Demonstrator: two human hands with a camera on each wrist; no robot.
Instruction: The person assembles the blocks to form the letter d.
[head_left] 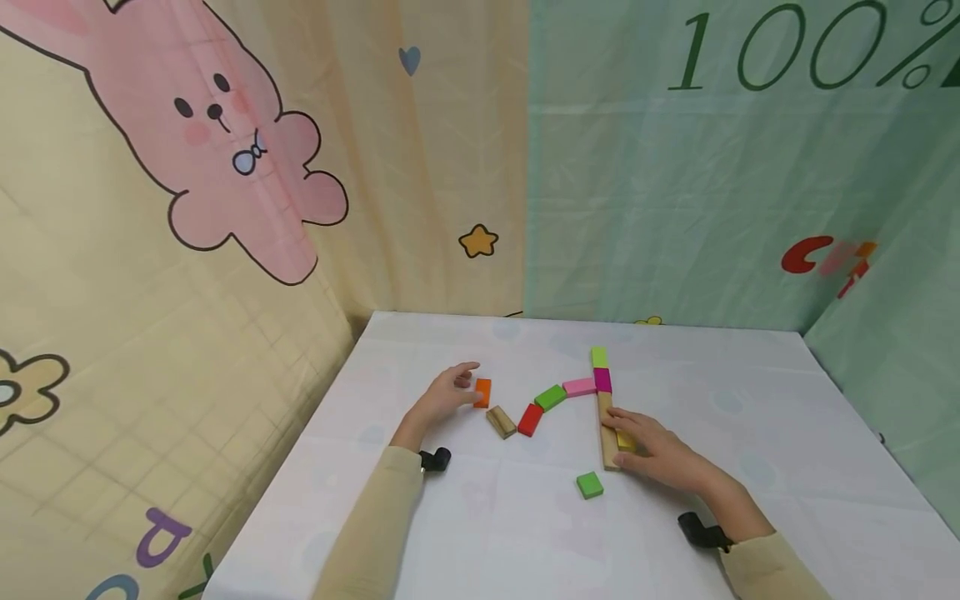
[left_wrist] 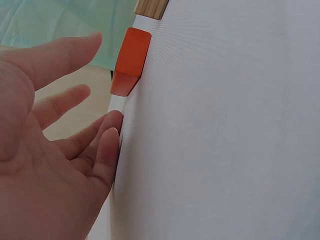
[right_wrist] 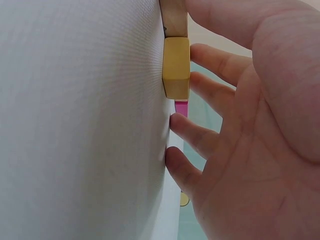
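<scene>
Orange block (head_left: 485, 389), yellow block (right_wrist: 176, 59), well apart

"100%" (head_left: 813, 46) stands on the green curtain (head_left: 637, 192), a purple letter (head_left: 171, 522) on the yellow curtain (head_left: 90, 283).

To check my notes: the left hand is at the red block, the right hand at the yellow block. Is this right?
Not quite: the left hand is at the orange block, as the head view shows. The rest is right.

Yellow block (head_left: 626, 442) partly behind fingers (head_left: 627, 422)
</scene>
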